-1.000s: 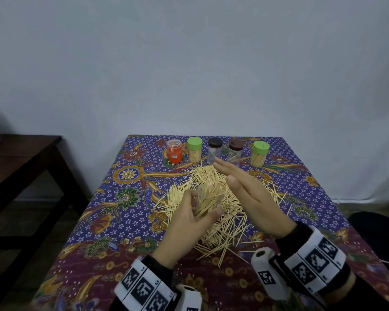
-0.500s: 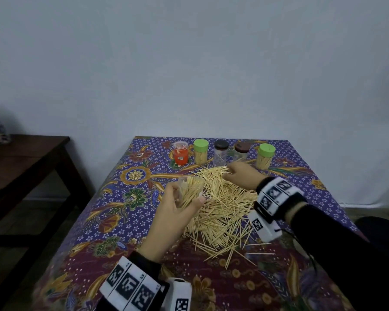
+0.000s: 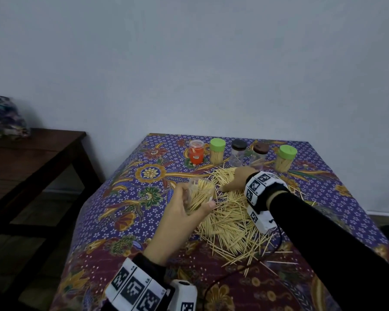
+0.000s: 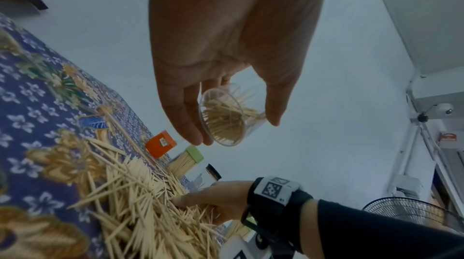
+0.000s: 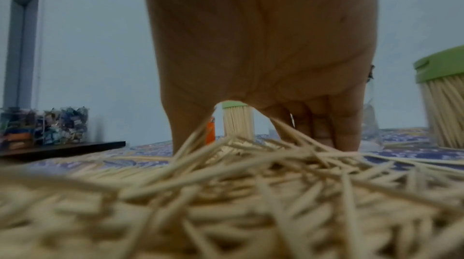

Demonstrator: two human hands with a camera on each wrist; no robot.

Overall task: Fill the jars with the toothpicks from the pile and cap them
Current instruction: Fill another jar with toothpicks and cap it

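My left hand (image 3: 184, 212) grips a clear, uncapped jar (image 3: 200, 194) partly filled with toothpicks, tilted and held above the left side of the toothpick pile (image 3: 231, 223). In the left wrist view the jar (image 4: 227, 122) sits between thumb and fingers, its mouth pointing away. My right hand (image 3: 235, 181) reaches down into the far part of the pile, and its thumb and fingers (image 5: 344, 124) close on a bunch of toothpicks. Behind the pile stand an orange jar (image 3: 196, 152), two green-capped jars full of toothpicks (image 3: 217, 151) (image 3: 285, 158), a black-capped jar (image 3: 238, 153) and a brown-capped jar (image 3: 259, 154).
The table wears a blue and maroon floral cloth (image 3: 130, 212). A dark wooden side table (image 3: 36, 158) stands to the left with a cloth bundle (image 3: 5, 117) on it. A thin cable (image 3: 222, 279) crosses the near part of the cloth. Loose toothpicks lie around the pile.
My right hand has left the spot beside the held jar and reached forward onto the far part of the pile. My left hand keeps the jar, shifted slightly left.
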